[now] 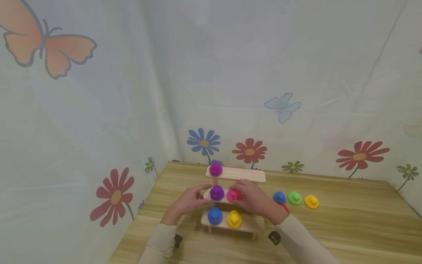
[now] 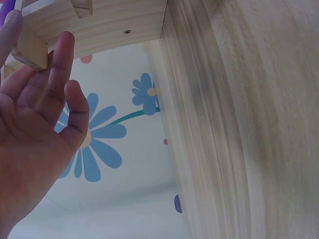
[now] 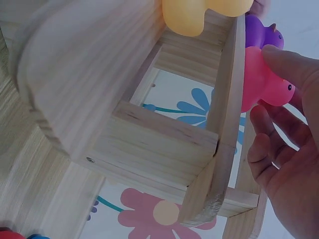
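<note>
My right hand [image 1: 255, 198] pinches a pink rubber duck [image 3: 256, 82] between thumb and fingers on the middle step of a small wooden stepped shelf [image 1: 242, 175]. Beside it on that step is a purple rubber duck [image 1: 217, 193]. Around the left end of the same step my left hand [image 1: 189, 200] spreads its thumb and fingers, close to the purple duck. The left wrist view shows its fingers by the step's wooden end [image 2: 31, 47]; any contact there is unclear. A blue duck [image 1: 215, 216] and a yellow duck [image 1: 234, 219] sit on the lowest step, a magenta duck [image 1: 215, 169] on the top one.
To the right of the shelf, on the wooden table [image 1: 346, 220], stand a blue duck [image 1: 279, 198], a green duck [image 1: 295, 198] and a yellow duck [image 1: 311, 202]. A red duck [image 1: 285, 208] is partly hidden by my right forearm. A flower-printed curtain [image 1: 230, 73] borders the table.
</note>
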`<action>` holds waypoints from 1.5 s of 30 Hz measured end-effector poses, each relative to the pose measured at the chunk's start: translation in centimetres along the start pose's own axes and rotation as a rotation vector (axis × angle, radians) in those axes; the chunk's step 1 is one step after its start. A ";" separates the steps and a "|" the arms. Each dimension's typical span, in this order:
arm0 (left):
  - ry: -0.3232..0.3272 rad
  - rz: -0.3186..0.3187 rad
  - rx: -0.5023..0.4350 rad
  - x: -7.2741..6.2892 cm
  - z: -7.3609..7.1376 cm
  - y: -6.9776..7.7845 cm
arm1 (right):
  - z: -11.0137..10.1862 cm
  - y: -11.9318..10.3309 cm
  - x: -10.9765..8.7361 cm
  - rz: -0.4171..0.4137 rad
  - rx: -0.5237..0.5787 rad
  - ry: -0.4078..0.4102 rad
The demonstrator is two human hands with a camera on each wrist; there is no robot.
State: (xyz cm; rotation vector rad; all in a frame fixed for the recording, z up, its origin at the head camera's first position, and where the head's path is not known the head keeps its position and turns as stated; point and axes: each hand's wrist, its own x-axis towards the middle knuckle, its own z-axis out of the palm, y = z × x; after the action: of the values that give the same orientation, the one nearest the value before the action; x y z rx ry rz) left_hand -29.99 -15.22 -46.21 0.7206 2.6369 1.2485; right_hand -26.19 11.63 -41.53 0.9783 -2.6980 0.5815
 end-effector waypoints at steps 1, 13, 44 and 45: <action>0.000 0.001 -0.001 0.0 0.0 0.0 | 0.0 0.0 0.0 0.003 0.001 0.000; 0.002 -0.004 0.011 -0.1 0.0 0.1 | -0.4 -0.2 -0.5 -0.017 -0.032 0.027; 0.016 0.003 0.041 0.2 0.2 -0.4 | -2.7 1.1 -3.3 -0.133 -0.061 0.145; 0.016 0.005 0.036 0.2 0.2 -0.4 | -2.8 1.2 -3.4 -0.134 -0.066 0.149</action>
State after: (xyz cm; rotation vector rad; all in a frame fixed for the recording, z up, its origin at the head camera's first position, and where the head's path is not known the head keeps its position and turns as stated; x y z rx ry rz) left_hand -30.24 -15.21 -46.60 0.7260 2.6792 1.2159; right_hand -24.18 15.57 -40.50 1.0452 -2.4824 0.5148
